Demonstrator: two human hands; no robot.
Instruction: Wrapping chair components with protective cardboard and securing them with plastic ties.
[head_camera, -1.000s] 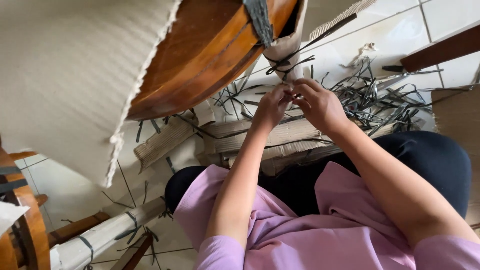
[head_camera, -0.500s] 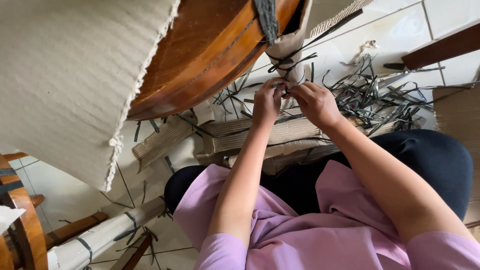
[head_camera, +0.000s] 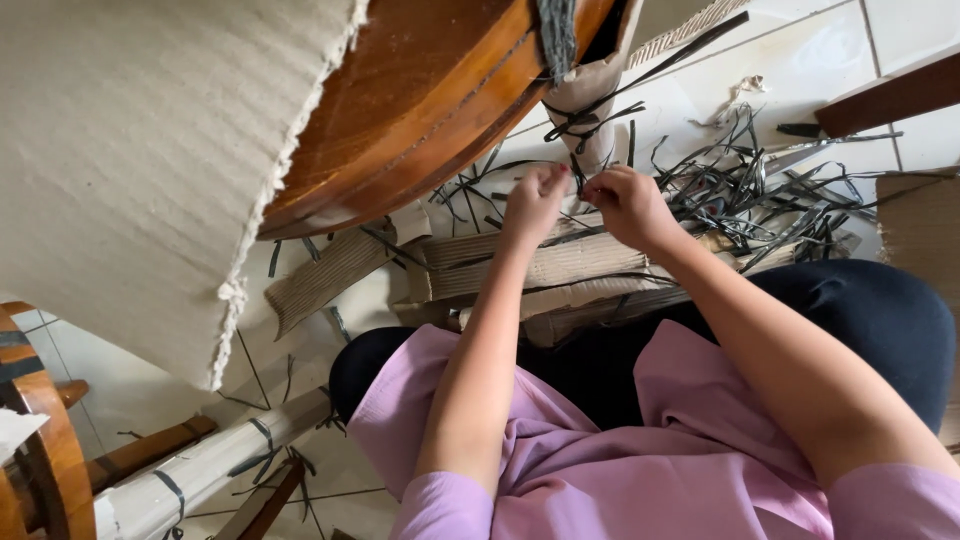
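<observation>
My left hand and my right hand meet just below a cardboard-wrapped furniture leg. Both pinch the ends of a thin black strap that is tied around the wrapping. The leg belongs to a round brown wooden piece, partly covered by a large sheet of pale corrugated cardboard. My fingers hide where the strap ends meet.
A heap of cut black straps lies on the white tiled floor beyond my hands. Folded cardboard strips rest by my knees. A wrapped pole and wooden furniture parts lie at the lower left.
Both hands rose toward the wrapped leg, then dropped slightly and drew a little apart, still pinching the black strap.
</observation>
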